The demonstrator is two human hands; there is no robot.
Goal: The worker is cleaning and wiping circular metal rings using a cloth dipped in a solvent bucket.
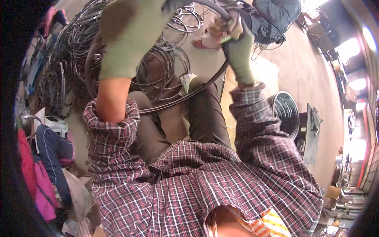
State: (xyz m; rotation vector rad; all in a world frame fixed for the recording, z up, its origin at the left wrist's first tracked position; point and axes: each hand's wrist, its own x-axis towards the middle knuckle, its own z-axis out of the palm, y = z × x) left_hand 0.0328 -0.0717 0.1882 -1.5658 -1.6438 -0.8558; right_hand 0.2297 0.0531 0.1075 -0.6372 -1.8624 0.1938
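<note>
A large dark hoop point(177, 102), which looks like a bicycle wheel rim, is held up in front of me, its lower arc across my thighs. My left hand point(134, 35), in a pale green knitted glove, reaches to the top of the view; its dark-coated fingers close on the upper part of the rim, partly cut off by the edge. My right hand point(240, 49), gloved alike, is closed round the rim's right side. A blurred pinkish-beige bundle point(225, 29), perhaps a rag, is bunched at its fingers. A small whitish cloth point(187, 83) lies by my knee.
Many loose rims point(63, 85) are heaped at the left and ahead. A person in a checked sleeve point(278, 15) is close by at the upper right. A stack of silvery rims point(286, 114) stands at the right, with bags and clothing point(51, 158) at the left.
</note>
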